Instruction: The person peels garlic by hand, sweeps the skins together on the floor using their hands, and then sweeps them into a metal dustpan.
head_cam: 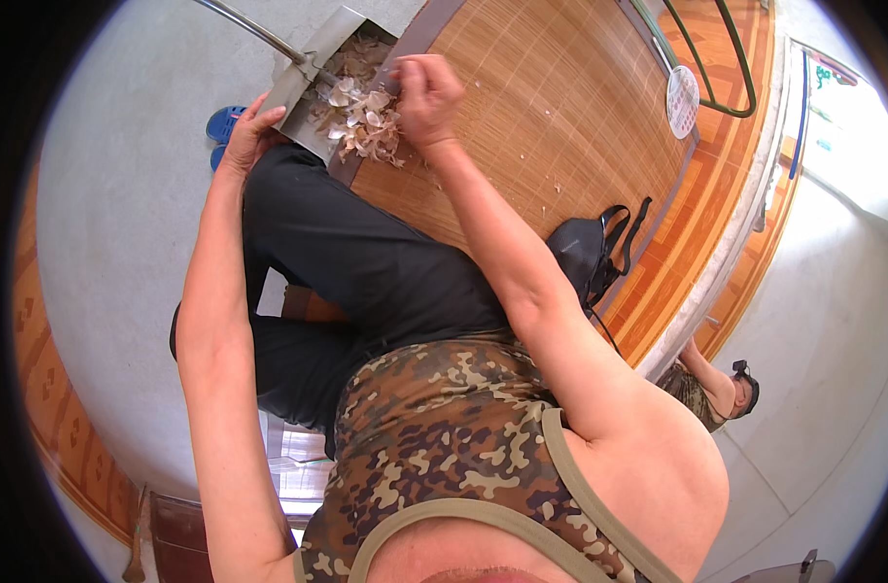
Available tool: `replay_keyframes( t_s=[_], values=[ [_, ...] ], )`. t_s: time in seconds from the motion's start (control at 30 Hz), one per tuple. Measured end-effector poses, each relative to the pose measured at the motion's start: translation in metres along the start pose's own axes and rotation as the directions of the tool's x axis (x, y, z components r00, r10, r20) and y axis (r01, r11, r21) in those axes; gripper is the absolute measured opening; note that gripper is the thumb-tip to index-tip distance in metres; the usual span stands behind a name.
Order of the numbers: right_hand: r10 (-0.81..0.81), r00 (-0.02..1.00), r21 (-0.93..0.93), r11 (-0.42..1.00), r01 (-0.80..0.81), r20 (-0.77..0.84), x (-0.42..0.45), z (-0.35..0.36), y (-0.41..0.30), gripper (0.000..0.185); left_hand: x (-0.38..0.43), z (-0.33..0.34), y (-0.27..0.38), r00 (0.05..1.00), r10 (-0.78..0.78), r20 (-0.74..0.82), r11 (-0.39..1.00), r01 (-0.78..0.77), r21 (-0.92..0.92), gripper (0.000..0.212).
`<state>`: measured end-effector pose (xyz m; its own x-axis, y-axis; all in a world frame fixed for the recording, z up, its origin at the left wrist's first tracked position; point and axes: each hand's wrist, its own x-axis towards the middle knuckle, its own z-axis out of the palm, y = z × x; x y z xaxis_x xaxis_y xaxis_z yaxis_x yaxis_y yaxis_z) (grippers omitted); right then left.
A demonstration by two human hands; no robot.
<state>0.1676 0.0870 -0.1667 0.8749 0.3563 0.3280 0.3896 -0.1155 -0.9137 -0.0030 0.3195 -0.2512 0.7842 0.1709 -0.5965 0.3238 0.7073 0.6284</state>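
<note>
A metal dustpan with a long tubular handle lies at the mat's edge, upper left of centre. My left hand grips its near left corner, thumb over the rim. Dry papery peelings, like garlic skins, fill the pan's mouth and spill onto the border of the bamboo mat. Beside the heap, my right hand is curled just above the mat edge; whether it pinches anything I cannot tell. Small flakes are scattered over the mat.
A black bag with straps lies on the mat at the right. Beyond it stand a green tubular metal frame and a round spotted hand fan. Blue clogs are on the grey floor. A mirror at the right shows a person.
</note>
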Motion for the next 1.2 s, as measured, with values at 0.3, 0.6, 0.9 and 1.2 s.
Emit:
replay_keyframes(
  t_s=[0.3, 0.6, 0.9, 1.2],
  values=[
    [-0.111, 0.976, 0.012, 0.994, 0.111, 0.188, 0.009, 0.033, -0.043, 0.012, 0.000, 0.007, 0.002, 0.998, 0.000, 0.070, 1.000, 0.000, -0.007, 0.062],
    [0.067, 0.984, -0.536, 0.831, -0.146, -0.163, -0.094, -0.275, 0.020, 0.022, 0.016, -0.011, -0.006, 0.997, -0.072, -0.010, 0.997, 0.073, 0.031, 0.060],
    [-0.028, 0.998, -0.449, 0.892, 0.052, 0.060, -0.090, -0.134, 0.003, 0.035, 0.009, -0.022, -0.009, 1.000, -0.005, -0.011, 0.994, 0.006, 0.113, 0.064],
    [-0.138, 0.986, -0.221, 0.963, 0.155, 0.092, -0.038, 0.001, -0.010, 0.024, 0.005, -0.002, -0.006, 0.999, -0.031, -0.022, 0.999, 0.032, 0.036, 0.084]
  ],
)
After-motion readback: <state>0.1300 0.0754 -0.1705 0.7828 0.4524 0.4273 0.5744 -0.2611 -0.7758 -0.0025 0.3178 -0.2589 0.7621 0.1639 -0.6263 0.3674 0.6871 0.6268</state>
